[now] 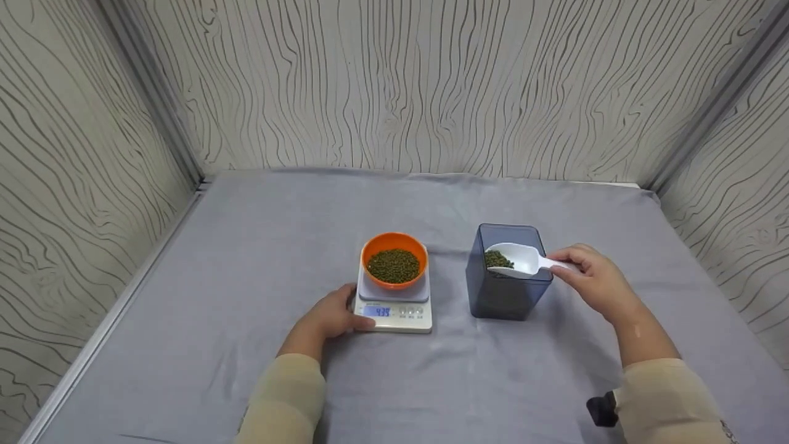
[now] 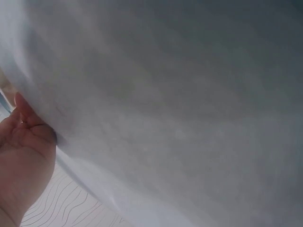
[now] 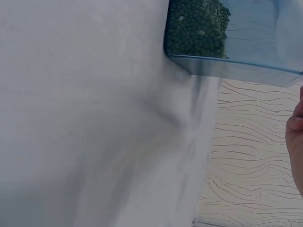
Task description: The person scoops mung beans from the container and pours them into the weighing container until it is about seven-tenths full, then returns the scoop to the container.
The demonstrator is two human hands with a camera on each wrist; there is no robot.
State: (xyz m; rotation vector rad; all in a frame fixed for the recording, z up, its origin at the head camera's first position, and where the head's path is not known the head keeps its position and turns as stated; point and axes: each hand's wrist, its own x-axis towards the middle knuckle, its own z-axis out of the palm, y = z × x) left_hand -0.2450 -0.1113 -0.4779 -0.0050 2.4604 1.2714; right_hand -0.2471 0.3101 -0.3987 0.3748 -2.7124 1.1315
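My left hand (image 1: 335,313) grips the left side of a white kitchen scale (image 1: 412,323), its thumb over the front corner beside the lit display. On the scale's platform stands an orange bowl (image 1: 394,285) holding green mung beans (image 1: 394,265). To the right, my right hand (image 1: 588,277) pinches the handle of a white scoop (image 1: 525,258). The scoop is over the mouth of a clear bluish container (image 1: 498,302), with some beans in its front end. More beans (image 3: 196,30) lie inside the container in the right wrist view, where the scoop is hidden.
A grey cloth (image 1: 277,240) with wrinkles covers the table. Wood-grain patterned panels (image 1: 394,86) stand behind and at both sides, with metal posts at the corners. A small black object (image 1: 602,410) sits beside the right sleeve.
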